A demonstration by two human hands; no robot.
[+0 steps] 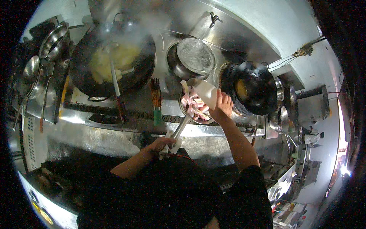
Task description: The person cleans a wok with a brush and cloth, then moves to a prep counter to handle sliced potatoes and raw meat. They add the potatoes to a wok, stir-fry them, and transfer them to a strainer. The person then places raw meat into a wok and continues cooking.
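My left hand (162,143) grips the metal handle (181,128) of a round pan or strainer, with a pale cloth (168,147) around the handle's lower end. Pale pink pieces of raw meat (195,106) lie in it, some apparently still with skin or bone. My right hand (223,106) holds a pale plastic container (206,93), tipped over the right side of the meat; its inside is partly hidden. Just beyond both hands stands a dark pot (174,61) with a round metal lid or pan (196,55) on top.
On the left, a large wok (80,65) steams with yellowish food (114,61) and a long-handled ladle (114,77). A bamboo brush (155,97) stands by the stove edge. A smaller black wok (256,88) is at right. Ladles and strainers (54,43) sit far left, below a tap (214,20).
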